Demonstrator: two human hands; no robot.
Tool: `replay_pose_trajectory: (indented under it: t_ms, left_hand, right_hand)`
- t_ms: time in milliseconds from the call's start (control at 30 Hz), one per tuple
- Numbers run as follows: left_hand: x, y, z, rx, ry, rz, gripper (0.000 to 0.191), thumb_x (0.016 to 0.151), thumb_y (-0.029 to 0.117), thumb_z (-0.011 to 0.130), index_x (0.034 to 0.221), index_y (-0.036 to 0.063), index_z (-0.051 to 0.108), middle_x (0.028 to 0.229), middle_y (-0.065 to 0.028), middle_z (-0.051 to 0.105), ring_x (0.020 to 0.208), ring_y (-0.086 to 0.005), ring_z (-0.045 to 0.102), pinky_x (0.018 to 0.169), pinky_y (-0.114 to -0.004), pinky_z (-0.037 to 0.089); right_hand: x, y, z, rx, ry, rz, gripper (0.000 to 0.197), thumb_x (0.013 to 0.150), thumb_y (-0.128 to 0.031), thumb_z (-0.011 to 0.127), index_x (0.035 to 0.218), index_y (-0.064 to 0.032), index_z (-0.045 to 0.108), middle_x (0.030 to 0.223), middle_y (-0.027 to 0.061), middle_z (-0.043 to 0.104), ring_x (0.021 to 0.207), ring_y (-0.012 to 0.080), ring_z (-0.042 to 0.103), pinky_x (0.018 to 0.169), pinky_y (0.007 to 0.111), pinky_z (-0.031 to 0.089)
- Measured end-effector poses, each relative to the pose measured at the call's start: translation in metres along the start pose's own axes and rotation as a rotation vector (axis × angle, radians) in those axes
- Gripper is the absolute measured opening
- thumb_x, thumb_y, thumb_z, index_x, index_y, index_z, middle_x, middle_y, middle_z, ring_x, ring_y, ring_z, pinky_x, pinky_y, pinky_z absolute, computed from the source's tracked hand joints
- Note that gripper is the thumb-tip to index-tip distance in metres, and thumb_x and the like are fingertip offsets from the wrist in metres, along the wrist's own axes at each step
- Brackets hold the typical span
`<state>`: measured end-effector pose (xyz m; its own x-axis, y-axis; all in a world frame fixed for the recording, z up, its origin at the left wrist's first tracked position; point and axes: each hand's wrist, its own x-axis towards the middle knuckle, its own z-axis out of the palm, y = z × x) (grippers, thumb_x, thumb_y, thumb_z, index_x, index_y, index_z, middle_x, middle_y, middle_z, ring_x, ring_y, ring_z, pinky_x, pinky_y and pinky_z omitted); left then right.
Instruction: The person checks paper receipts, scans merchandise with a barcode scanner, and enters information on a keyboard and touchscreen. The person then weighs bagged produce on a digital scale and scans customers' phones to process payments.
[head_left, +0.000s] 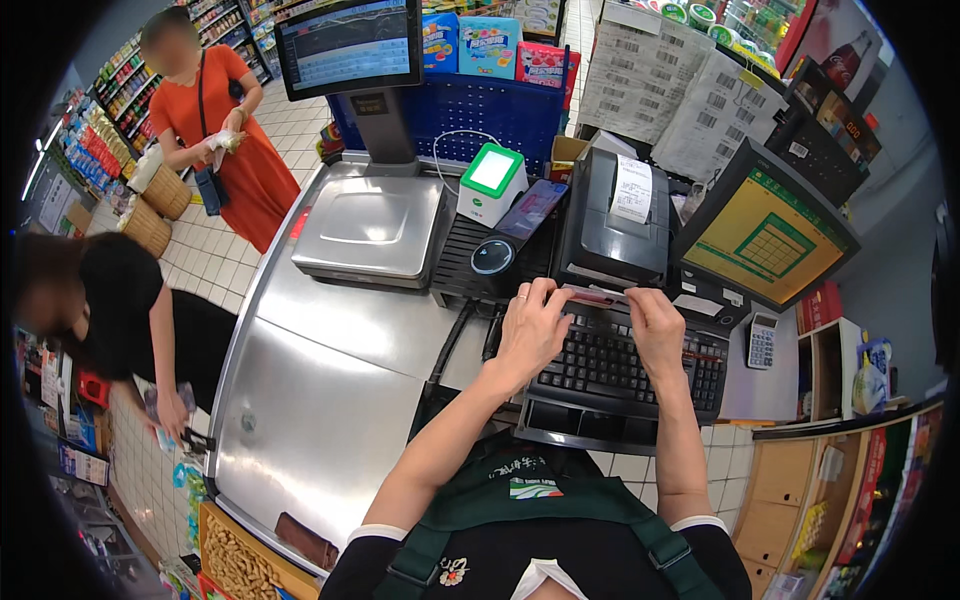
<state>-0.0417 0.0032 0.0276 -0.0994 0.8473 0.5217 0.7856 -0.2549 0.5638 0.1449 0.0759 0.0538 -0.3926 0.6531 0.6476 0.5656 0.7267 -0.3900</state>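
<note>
Above the back edge of a black keyboard (600, 360), both my hands hold a thin, flat, reddish piece (598, 297), one at each end. It is seen nearly edge-on, so I cannot tell whether it is paper money or a card. My left hand (534, 326), with a ring on one finger, has its left end. The fingertips of my right hand (658, 330) pinch the right end. Just beyond stands a black receipt printer (615, 232), a printed paper strip (631, 189) curling from its top. Under the keyboard is a black drawer (592, 427).
Left lie a steel counter (322, 390) and scale (371, 229). A green-and-white payment box (491, 180) stands beyond; a tilted monitor (765, 225) and calculator (761, 341) are right. One person (217, 135) stands across the counter; another (127, 315) bends beside it, near a brown wallet (306, 540).
</note>
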Motion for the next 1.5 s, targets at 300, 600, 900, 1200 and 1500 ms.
replay_pose_trajectory:
  t_ms: [300,600,900,1200,1500]
  left_hand:
    - [0.004,-0.014,0.019,0.039,-0.063,-0.023,0.036,0.073,0.007,0.070,0.106,0.0097,0.058,0.100,-0.0096,0.050,0.091,-0.0290,0.050,0.075,-0.040,0.042]
    - [0.008,-0.007,0.019,0.044,-0.051,-0.061,0.032,0.073,0.005,0.069,0.103,0.0088,0.059,0.100,-0.0092,0.049,0.091,-0.0280,0.050,0.076,-0.039,0.042]
    - [0.008,-0.007,0.022,0.052,-0.025,-0.037,0.025,0.072,0.003,0.069,0.095,0.0044,0.059,0.099,-0.0105,0.053,0.092,-0.0291,0.052,0.079,-0.039,0.044]
    - [0.005,-0.008,0.021,-0.029,0.003,0.000,0.023,0.071,0.002,0.068,0.092,0.0046,0.059,0.102,-0.0088,0.057,0.096,-0.0290,0.052,0.080,-0.038,0.044]
    - [0.007,-0.009,0.017,-0.103,-0.007,-0.055,0.026,0.073,0.001,0.067,0.098,0.0037,0.060,0.105,-0.0128,0.052,0.094,-0.0309,0.052,0.082,-0.039,0.045]
  right_hand:
    - [0.015,-0.003,-0.003,-0.046,-0.051,-0.048,0.012,0.078,0.000,0.065,0.088,-0.0053,0.064,0.083,0.0068,0.064,0.076,0.0249,0.064,0.062,0.033,0.052]
    - [0.020,0.005,0.002,-0.022,-0.119,-0.120,0.014,0.075,0.001,0.066,0.087,-0.0047,0.064,0.082,0.0060,0.063,0.074,0.0236,0.063,0.060,0.032,0.052]
    - [0.026,-0.005,-0.007,-0.011,-0.069,-0.200,0.014,0.074,0.000,0.066,0.087,-0.0033,0.063,0.081,0.0056,0.063,0.073,0.0213,0.064,0.060,0.030,0.052]
    - [0.017,0.002,0.015,-0.150,-0.215,-0.232,0.017,0.068,-0.003,0.061,0.085,-0.0052,0.063,0.081,0.0041,0.058,0.073,0.0207,0.061,0.060,0.031,0.052]
    - [0.018,0.001,0.034,-0.290,-0.428,-0.162,0.014,0.072,-0.005,0.058,0.086,-0.0041,0.063,0.075,0.0094,0.065,0.072,0.0249,0.066,0.059,0.035,0.053]
